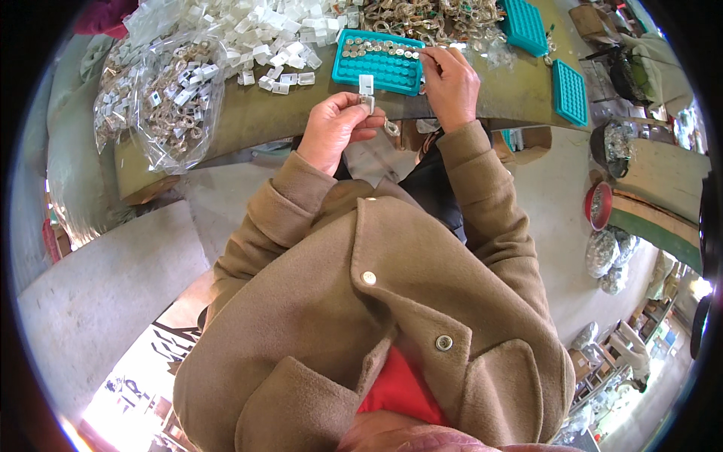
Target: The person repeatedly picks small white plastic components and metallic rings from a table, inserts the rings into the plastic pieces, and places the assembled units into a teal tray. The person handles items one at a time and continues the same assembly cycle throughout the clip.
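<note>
My left hand [339, 124] pinches a small white plastic case [366, 84] between thumb and fingers, in front of the tray's near edge. Part of the case sticks up above the fingertips. A small loop of pale coiled cord [392, 127] hangs beside those fingers. A teal tray [384, 81] with rows of round pockets lies just beyond. Small silvery discs [369, 47] fill some pockets in its far rows. My right hand [453, 89] is over the tray's right edge, thumb and forefinger closed at the end of a disc row. What they pinch is too small to make out.
Loose white plastic cases [279, 56] are heaped at the far left. A clear bag [177, 120] of coiled pieces stands at the table's left. More coiled cords [429, 19] pile up beyond the tray. Two other teal trays [570, 92] lie to the right.
</note>
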The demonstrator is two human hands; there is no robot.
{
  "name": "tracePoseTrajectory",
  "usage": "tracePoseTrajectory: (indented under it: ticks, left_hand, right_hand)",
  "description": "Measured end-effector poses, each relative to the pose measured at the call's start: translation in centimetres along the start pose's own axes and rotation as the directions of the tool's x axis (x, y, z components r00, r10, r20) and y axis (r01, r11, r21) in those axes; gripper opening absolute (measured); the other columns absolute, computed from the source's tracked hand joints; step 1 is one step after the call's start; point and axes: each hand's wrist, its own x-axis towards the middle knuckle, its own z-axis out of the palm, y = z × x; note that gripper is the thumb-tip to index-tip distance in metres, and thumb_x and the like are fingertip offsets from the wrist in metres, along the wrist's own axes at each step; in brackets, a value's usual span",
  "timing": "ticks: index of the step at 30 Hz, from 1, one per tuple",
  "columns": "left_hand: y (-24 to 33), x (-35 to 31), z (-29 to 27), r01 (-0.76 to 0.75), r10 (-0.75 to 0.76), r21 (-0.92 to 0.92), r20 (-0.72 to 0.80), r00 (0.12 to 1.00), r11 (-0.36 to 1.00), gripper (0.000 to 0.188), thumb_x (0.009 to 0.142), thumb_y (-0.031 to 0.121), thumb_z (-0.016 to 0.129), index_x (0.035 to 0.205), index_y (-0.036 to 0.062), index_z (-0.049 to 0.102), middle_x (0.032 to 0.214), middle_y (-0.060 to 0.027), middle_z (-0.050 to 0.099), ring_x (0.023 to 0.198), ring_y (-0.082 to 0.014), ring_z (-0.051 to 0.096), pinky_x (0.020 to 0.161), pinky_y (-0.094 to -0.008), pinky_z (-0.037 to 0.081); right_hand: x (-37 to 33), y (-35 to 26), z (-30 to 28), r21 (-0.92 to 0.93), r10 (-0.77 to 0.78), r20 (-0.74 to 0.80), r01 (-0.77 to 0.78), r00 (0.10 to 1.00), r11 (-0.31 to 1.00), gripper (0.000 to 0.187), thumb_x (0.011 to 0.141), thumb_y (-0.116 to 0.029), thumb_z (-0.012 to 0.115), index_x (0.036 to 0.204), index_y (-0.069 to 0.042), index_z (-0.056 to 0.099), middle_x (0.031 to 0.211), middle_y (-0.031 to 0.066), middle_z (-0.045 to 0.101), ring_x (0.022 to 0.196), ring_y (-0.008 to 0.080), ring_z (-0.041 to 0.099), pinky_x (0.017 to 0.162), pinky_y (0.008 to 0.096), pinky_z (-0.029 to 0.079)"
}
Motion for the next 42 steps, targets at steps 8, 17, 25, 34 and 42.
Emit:
tracePoseTrajectory:
  ticks: [8,17,25,34,42]
  left_hand:
    - [-0.8,1.0,0.2,0.033,-0.032,-0.037,0.045,0.998,0.999,0.019,0.094,0.013,0.060,0.109,0.0020,0.061,0.102,-0.0085,0.069,0.090,-0.0116,0.066,0.076,-0.0243,0.055]
    - [1.3,2.9,1.2,0.050,-0.047,-0.147,0.024,0.999,0.988,0.023,0.096,0.013,0.058,0.115,-0.0005,0.060,0.110,-0.0133,0.068,0.098,-0.0166,0.068,0.080,-0.0245,0.056]
    - [1.7,3.6,1.7,0.041,-0.036,-0.161,0.036,0.999,0.986,0.023,0.097,0.011,0.057,0.115,-0.0033,0.058,0.110,-0.0161,0.068,0.102,-0.0196,0.068,0.084,-0.0266,0.058]
    - [1.9,3.6,1.7,0.031,-0.028,-0.139,0.020,0.999,0.990,0.025,0.096,0.010,0.059,0.117,-0.0035,0.058,0.108,-0.0138,0.068,0.101,-0.0181,0.068,0.080,-0.0233,0.058]
    - [1.6,3.4,1.6,0.012,-0.010,-0.068,0.035,0.999,0.998,0.031,0.093,0.008,0.062,0.122,-0.0048,0.058,0.104,-0.0096,0.068,0.093,-0.0149,0.067,0.080,-0.0232,0.057]
  right_hand:
    - [0.2,1.2,1.3,-0.196,-0.175,0.040,0.180,0.984,0.964,0.009,0.082,-0.014,0.069,0.091,-0.013,0.070,0.086,0.0064,0.061,0.087,0.0274,0.061,0.074,0.0391,0.050]
    - [2.1,2.1,0.3,0.111,0.142,0.138,-0.158,0.980,0.981,0.017,0.084,-0.016,0.068,0.100,-0.010,0.071,0.085,0.0114,0.066,0.077,0.0316,0.065,0.069,0.0399,0.051]
    - [2.7,2.1,-0.2,-0.024,0.007,0.309,0.000,0.951,1.000,0.016,0.087,-0.017,0.065,0.097,-0.007,0.070,0.085,0.0125,0.065,0.077,0.0315,0.065,0.068,0.0395,0.051]
    - [2.5,-1.2,-1.7,0.271,-0.013,0.362,-0.092,0.932,0.958,0.013,0.083,-0.009,0.069,0.092,-0.002,0.062,0.079,0.0118,0.065,0.068,0.0224,0.064,0.063,0.0316,0.051]
    - [-0.1,-3.0,-0.9,0.253,-0.198,0.263,0.131,0.944,0.959,0.008,0.082,-0.006,0.066,0.088,-0.006,0.061,0.082,0.0092,0.061,0.073,0.0311,0.062,0.061,0.0382,0.050]
